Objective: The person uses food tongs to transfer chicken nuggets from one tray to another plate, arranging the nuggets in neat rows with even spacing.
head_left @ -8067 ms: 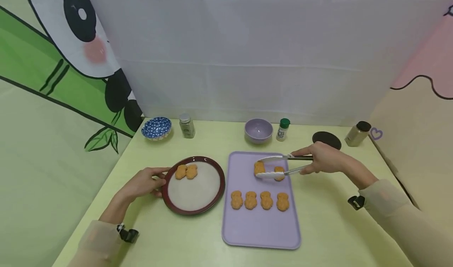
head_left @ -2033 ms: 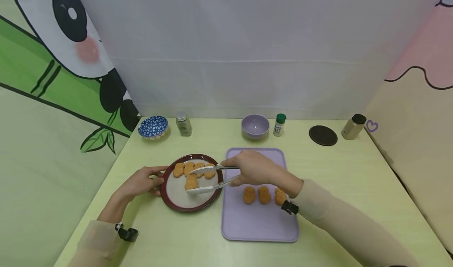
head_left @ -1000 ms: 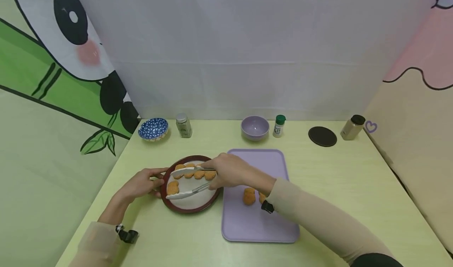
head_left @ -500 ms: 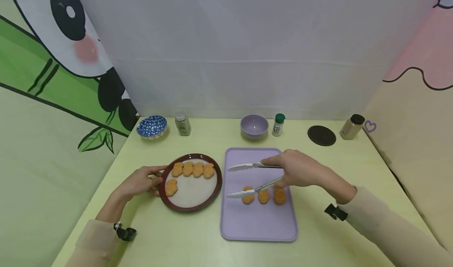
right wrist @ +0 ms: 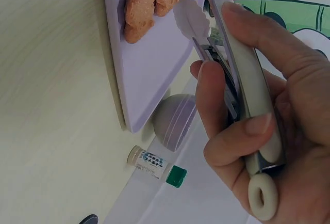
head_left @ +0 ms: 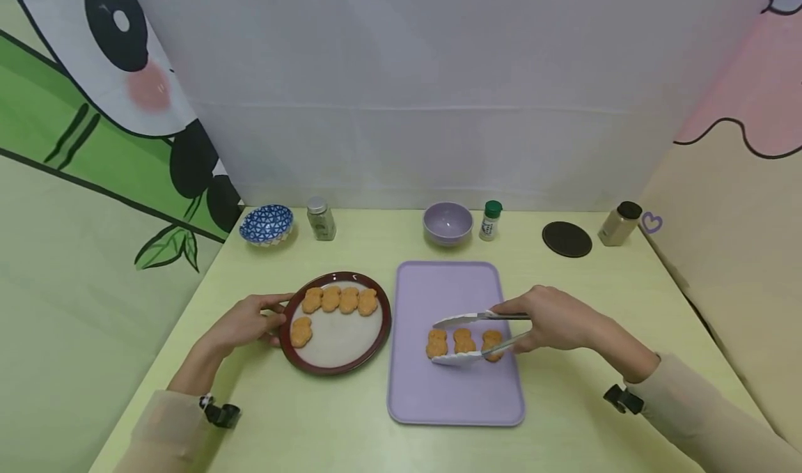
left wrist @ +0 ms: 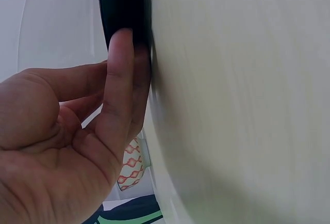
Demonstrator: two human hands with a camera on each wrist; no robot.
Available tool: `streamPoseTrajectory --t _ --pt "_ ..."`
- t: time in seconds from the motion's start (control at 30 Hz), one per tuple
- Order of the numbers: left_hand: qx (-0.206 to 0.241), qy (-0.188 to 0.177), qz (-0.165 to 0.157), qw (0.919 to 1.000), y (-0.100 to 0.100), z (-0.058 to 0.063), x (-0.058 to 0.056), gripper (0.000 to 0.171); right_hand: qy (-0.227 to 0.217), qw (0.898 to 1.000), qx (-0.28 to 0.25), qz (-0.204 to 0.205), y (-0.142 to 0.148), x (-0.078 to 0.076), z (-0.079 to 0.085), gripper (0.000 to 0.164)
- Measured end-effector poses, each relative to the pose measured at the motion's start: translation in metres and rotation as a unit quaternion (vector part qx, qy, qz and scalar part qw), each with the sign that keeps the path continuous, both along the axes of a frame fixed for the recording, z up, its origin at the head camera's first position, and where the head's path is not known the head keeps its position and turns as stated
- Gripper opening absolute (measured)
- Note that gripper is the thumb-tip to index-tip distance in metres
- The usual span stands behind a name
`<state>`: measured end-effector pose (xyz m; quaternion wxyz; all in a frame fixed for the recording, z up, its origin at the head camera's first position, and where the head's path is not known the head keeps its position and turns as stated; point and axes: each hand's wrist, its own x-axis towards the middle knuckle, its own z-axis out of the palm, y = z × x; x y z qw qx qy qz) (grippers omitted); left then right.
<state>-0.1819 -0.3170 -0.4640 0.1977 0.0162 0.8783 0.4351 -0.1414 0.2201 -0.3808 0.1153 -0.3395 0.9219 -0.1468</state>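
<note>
My left hand (head_left: 247, 322) pinches the left rim of a brown-edged plate (head_left: 388, 313). In the left wrist view, fingers (left wrist: 119, 64) meet the plate's dark side (left wrist: 124, 7). On the plate, several bear-shaped nuggets stand in a row along the top, and one nugget (head_left: 301, 332) lies below at the left. My right hand (head_left: 557, 318) grips tongs (head_left: 466, 318), whose arms are spread over the lilac tray (head_left: 457, 396). Three nuggets lie in a row there: a left one (head_left: 436, 343), a middle one (head_left: 464, 338) and a right one (head_left: 492, 340), partly behind the lower tong arm. In the right wrist view, fingers wrap the tong handles (right wrist: 252, 74).
Along the table's back stand a blue patterned bowl (head_left: 266, 224), a grey-capped jar (head_left: 321, 219), a purple bowl (head_left: 447, 223), a green-capped shaker (head_left: 491, 220), a black round disc (head_left: 567, 239) and a black-capped bottle (head_left: 620, 223). A white cloth (head_left: 388, 97) hangs behind them.
Over the frames, nuggets have passed from tray to plate. The tongs left a nugget at the plate's left, then swung right and down over the tray's remaining row. The left hand stays at the rim.
</note>
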Motion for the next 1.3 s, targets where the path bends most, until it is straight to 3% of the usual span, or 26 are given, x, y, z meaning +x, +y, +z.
streamPoseTrajectory --t 0.4,0.67,0.9,1.3 --pt "0.006 -0.002 0.002 1.0000 0.001 -0.002 -0.001 0.047 0.012 1.000 -0.023 0.013 -0.011 -0.006 0.009 0.058" --pt "0.005 0.004 0.000 1.0000 0.002 0.000 0.000 0.047 0.051 0.997 -0.024 0.047 -0.084 -0.019 0.022 0.057" --pt "0.010 0.004 0.001 0.9999 0.000 -0.001 -0.001 0.047 0.038 0.998 -0.011 0.054 -0.148 -0.032 0.013 0.057" --pt "0.020 -0.005 0.006 0.9998 -0.001 -0.002 0.000 0.048 0.012 0.999 0.003 0.044 -0.183 -0.038 -0.002 0.057"
